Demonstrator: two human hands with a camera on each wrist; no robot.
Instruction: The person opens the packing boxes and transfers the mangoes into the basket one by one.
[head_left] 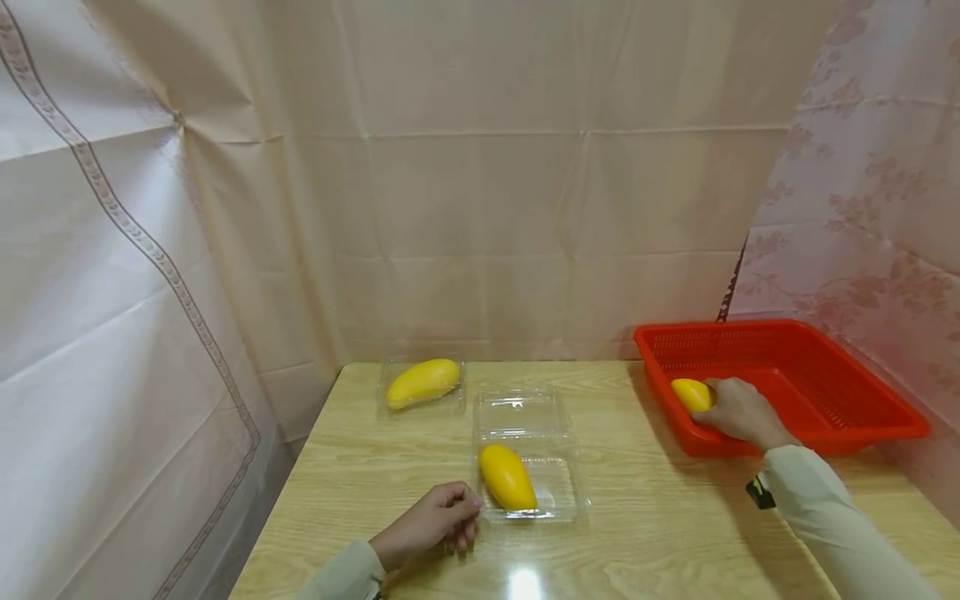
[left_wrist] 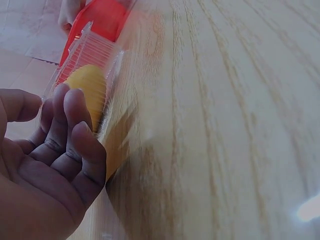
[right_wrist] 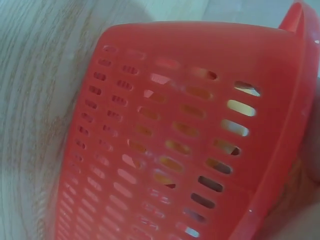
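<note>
My right hand point(head_left: 742, 412) reaches over the near rim of a red plastic basket point(head_left: 847, 425) and grips a yellow mango point(head_left: 692, 395) by the basket's left wall. In the right wrist view, the slotted wall point(right_wrist: 145, 120) hides most of that mango, with yellow showing through the holes. My left hand point(head_left: 438, 518) is beside the front left corner of a clear plastic clamshell box point(head_left: 555, 483), its fingers loosely curled and fingertips right at the edge. In the box's near half lies a second mango point(head_left: 507, 477), tilted; the lid point(head_left: 517, 412) is folded back, away from me.
Farther back on the left, another clear box point(head_left: 461, 400) contains a yellow mango point(head_left: 423, 382). Everything stands on a wood-grain table point(head_left: 360, 475). Behind it hangs a beige cloth point(head_left: 480, 208), with a floral cloth point(head_left: 885, 208) on the right beside the basket.
</note>
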